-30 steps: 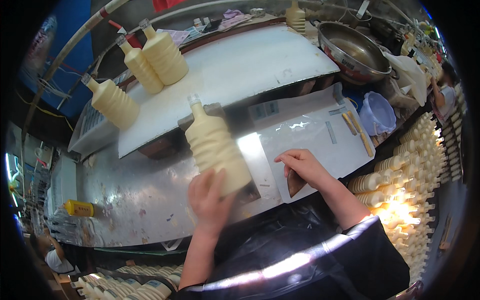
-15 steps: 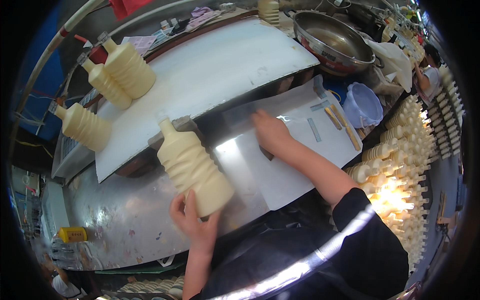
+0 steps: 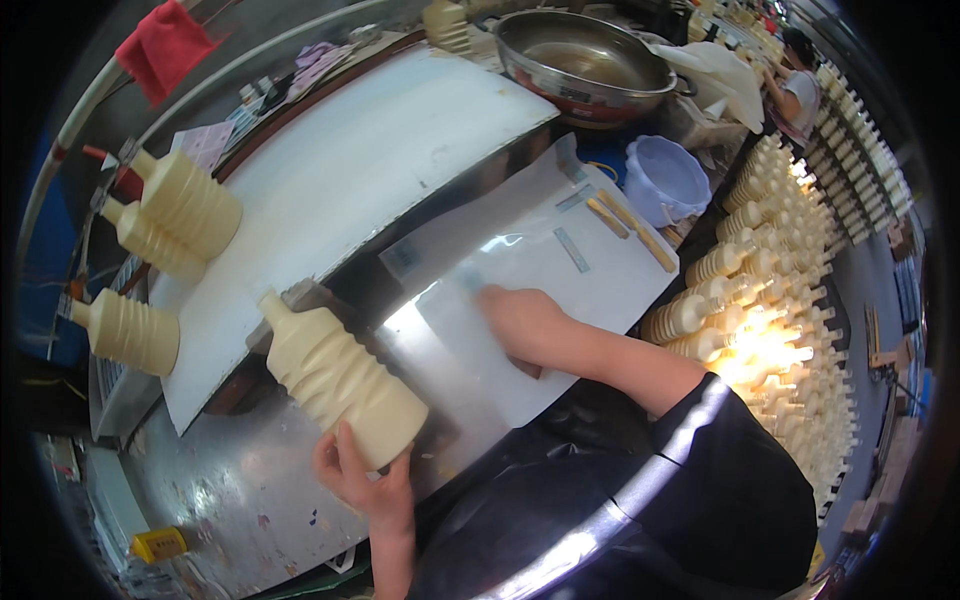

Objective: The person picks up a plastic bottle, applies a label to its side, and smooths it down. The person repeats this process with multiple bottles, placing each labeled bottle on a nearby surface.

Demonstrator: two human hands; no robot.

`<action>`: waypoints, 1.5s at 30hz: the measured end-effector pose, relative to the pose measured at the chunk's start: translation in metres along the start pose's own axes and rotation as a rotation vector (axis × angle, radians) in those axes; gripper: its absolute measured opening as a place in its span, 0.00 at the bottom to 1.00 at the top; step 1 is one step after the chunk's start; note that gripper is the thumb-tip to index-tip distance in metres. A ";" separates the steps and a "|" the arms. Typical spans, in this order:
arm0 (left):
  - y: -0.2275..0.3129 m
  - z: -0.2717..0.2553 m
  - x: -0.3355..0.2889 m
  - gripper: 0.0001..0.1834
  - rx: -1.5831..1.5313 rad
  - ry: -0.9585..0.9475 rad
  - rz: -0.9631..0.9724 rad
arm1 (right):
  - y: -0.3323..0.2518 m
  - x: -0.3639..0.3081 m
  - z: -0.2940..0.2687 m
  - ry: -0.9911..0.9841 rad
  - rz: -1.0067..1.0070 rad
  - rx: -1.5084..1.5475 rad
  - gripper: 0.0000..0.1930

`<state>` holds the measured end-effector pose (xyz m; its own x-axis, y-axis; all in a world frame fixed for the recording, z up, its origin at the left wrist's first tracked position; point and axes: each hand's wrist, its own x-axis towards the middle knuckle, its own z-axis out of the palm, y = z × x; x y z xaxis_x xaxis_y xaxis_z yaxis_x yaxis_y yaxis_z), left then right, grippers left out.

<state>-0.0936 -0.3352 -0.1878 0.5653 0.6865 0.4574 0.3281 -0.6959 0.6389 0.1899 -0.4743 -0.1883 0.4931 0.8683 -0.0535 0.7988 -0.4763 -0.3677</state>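
Note:
A cream ribbed plastic bottle (image 3: 335, 365) lies tilted on the metal table, its neck toward the far left. My left hand (image 3: 365, 480) grips it at the base, thumb and fingers around the lower end. My right hand (image 3: 522, 322) is over a white sheet (image 3: 610, 290) to the bottle's right, fingers curled and blurred. A brown edge (image 3: 526, 368) shows under the palm; what it belongs to is hidden. Clear film with small bluish strips (image 3: 572, 250) lies on the sheet, and two yellowish sticks (image 3: 638, 232) rest at its far right.
A white sloped board (image 3: 350, 160) spans the back, with several cream bottles (image 3: 190, 205) at its left. A metal basin (image 3: 590, 65) and lilac bucket (image 3: 665, 180) stand at the far right. Rows of bottles (image 3: 750, 330) fill the right; a person (image 3: 795, 90) is beyond.
My right hand has come nearer to me over the sheet, uncovering the film by the board. My left hand still holds the bottle. The whole view has shifted.

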 end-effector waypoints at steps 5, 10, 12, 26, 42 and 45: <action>0.005 -0.002 0.003 0.43 0.023 0.004 0.039 | 0.066 -0.028 0.005 0.254 0.321 -0.094 0.13; 0.008 -0.002 0.003 0.44 0.045 0.020 0.044 | 0.085 -0.068 -0.018 0.172 0.242 -0.193 0.11; 0.008 -0.001 0.002 0.44 0.035 0.030 0.043 | 0.067 -0.085 -0.016 0.028 0.260 -0.209 0.16; 0.008 -0.004 0.003 0.42 0.031 -0.008 0.052 | 0.053 -0.094 -0.018 0.020 0.098 -0.060 0.13; 0.009 -0.007 0.001 0.41 0.052 -0.011 0.058 | 0.066 -0.107 -0.018 -0.077 0.282 -0.240 0.30; 0.008 -0.007 0.000 0.41 0.050 -0.008 0.049 | 0.053 -0.109 -0.029 -0.085 0.235 -0.163 0.33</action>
<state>-0.0963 -0.3390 -0.1786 0.5873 0.6500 0.4822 0.3374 -0.7382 0.5841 0.1881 -0.5983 -0.1746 0.6457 0.7369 -0.1999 0.7145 -0.6755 -0.1822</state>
